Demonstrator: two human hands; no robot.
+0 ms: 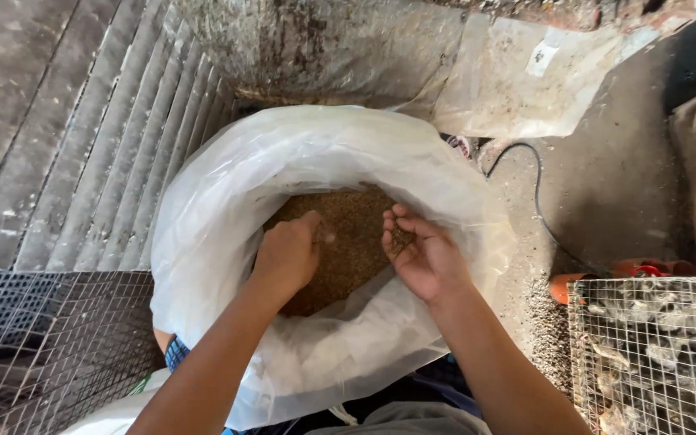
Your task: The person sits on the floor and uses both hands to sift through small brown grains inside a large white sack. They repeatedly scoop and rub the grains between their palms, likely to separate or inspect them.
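A large white plastic sack (227, 185) stands open in front of me, its rim rolled down. Inside lies a heap of brown grain (348, 217). My left hand (287, 254) reaches into the sack, back upward, fingers together and pressed against the grain. My right hand (420, 254) is also inside the sack, palm turned up and cupped, with a little grain resting in it. Both forearms cross the sack's near rim.
A wire mesh cage (654, 354) stands at the lower right, another mesh panel (34, 346) at the lower left. Corrugated metal sheeting (106, 161) lies on the left. A black cable (537, 201) runs over the concrete floor, near an orange object (561, 286) and spilled grain.
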